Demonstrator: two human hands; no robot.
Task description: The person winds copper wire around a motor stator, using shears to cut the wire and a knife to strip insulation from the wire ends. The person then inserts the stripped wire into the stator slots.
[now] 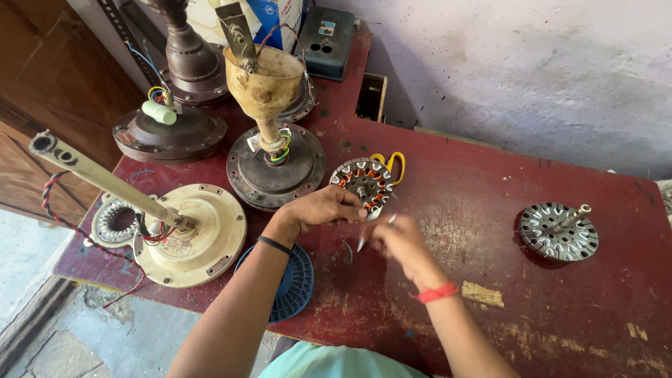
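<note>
Copper-wound stator [363,182] at frame centre: left hand [323,208] closed against its rim, right hand [396,238] pinching a thin metal tool [364,239]; best keep the stator steady, strokes gentle.

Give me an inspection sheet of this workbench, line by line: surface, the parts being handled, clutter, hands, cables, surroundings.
Surface: red bench top, paint worn and scratched.
Job's things: wound stator on the bench; thin metal tool.
Clutter: cream fan motor, brown fan motor, bare stator core, blue spool.
Hands: left hand touches the stator; right hand pinches the tool.
Cables: red twisted wire by the cream motor; yellow wire loop.
Surroundings: stained grey wall, wooden door.
</note>
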